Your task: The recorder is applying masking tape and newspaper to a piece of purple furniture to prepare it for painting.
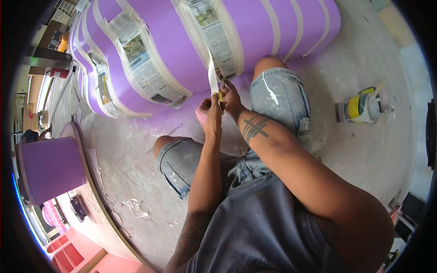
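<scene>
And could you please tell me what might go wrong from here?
The pale tape strip in the left hand could curl onto itself or catch the newspaper close behind it. Careless pulling there might also tear the newspaper or lift the tape border along its edge. The yellow-labelled container on the floor to the person's right could perhaps be knocked when they shift position.

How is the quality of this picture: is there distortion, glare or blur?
Head view: fisheye bending and black corners; head view: soft light, no harsh glare on the purple curved panel; head view: left hand, right hand and masking tape strip look fairly sharp, but small print on the newspaper sheets is hard to read.
</scene>
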The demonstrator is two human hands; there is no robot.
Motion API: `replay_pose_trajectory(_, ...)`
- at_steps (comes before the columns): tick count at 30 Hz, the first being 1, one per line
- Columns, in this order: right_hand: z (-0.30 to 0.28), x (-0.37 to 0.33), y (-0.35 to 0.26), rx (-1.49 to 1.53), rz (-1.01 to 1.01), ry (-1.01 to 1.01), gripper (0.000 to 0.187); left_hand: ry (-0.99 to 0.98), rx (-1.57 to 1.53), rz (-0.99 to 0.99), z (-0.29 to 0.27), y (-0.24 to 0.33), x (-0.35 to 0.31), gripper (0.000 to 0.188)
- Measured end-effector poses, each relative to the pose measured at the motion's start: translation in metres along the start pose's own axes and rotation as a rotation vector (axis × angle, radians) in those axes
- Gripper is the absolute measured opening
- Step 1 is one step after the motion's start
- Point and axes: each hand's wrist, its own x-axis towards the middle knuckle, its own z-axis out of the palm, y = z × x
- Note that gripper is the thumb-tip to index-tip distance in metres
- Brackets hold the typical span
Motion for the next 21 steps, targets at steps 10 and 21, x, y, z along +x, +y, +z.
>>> replay_pose_trajectory(10,-0.001,-0.005,-0.001,-0.020,0.059,0.009,0.016,-0.038,0.058,-0.048,-0.004,0.008,-0.004,0.035)
replay_pose_trajectory(21,0.009,-0.009,0.000,0.211,0.118,0.121,0.010,-0.001,0.016,-0.002,-0.002,0.006,-0.003,0.033)
